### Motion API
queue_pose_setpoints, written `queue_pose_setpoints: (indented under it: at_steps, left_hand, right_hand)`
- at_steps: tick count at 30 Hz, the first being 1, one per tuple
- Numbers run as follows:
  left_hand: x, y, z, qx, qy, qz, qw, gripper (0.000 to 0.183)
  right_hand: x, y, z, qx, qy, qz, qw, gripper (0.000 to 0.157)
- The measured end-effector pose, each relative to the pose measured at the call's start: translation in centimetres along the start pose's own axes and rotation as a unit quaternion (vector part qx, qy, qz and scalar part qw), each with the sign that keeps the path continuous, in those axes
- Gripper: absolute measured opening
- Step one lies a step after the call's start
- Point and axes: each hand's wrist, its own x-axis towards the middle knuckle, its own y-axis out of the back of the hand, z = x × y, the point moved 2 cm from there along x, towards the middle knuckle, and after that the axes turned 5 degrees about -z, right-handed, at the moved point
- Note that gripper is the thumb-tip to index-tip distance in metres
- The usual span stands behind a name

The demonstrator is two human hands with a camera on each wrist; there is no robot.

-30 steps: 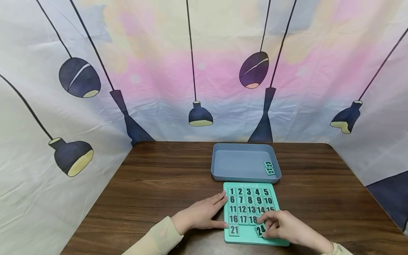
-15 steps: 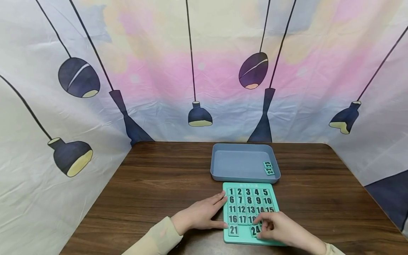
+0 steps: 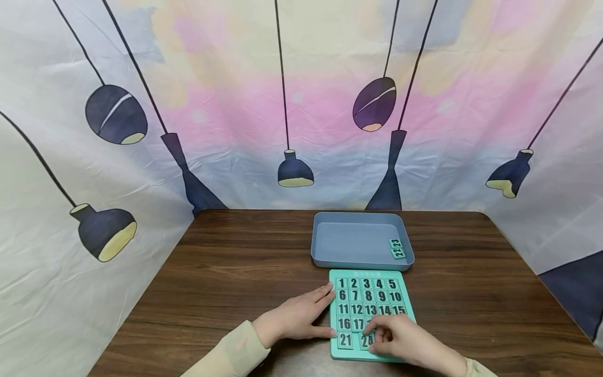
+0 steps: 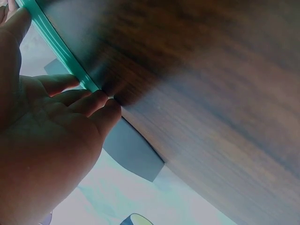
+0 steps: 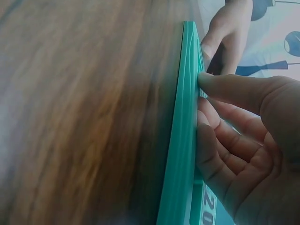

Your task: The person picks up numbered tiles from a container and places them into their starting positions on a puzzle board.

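A teal number board [image 3: 335, 354] lies flat on the wooden table, with rows of numbered tiles running from 1 at its top left. My right hand [image 3: 400, 337] pinches the 24 tile [image 3: 365, 341] between thumb and curled fingers in the bottom row, just right of the 21 tile [image 3: 345, 340]. Part of this tile and the tiles after 17 are covered by the fingers. In the right wrist view the thumb [image 5: 229, 89] reaches over the board's near edge. My left hand [image 3: 296, 317] rests against the board's left edge, fingers extended and touching the teal rim [image 4: 61, 47].
Behind the board stands a shallow blue-grey tray [image 3: 348, 263]. Inside it, at the right, lie a 23 tile [image 3: 395, 243] and a 22 tile [image 3: 398, 253]. A curtain printed with lamps [image 3: 296, 170] hangs behind the brown table [image 3: 245, 262].
My right hand has slid the 24 tile leftward along the bottom row, and the tile has turned from tilted to nearly straight beside 21. The left hand stays in place.
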Motion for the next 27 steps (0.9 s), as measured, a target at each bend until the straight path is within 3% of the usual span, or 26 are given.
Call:
queue_pose_setpoints:
  at_steps: [17,27]
  left_hand:
    - [0.0,0.0,-0.1,0.001,-0.001,0.002,1.0,0.087]
    - [0.0,0.0,0.1,0.002,-0.001,0.001,1.0,0.087]
  right_hand:
    - [1.0,-0.8,-0.3,0.002,0.019,-0.005,1.0,0.013]
    - [0.7,0.3,-0.8,0.005,0.016,-0.013,1.0,0.01]
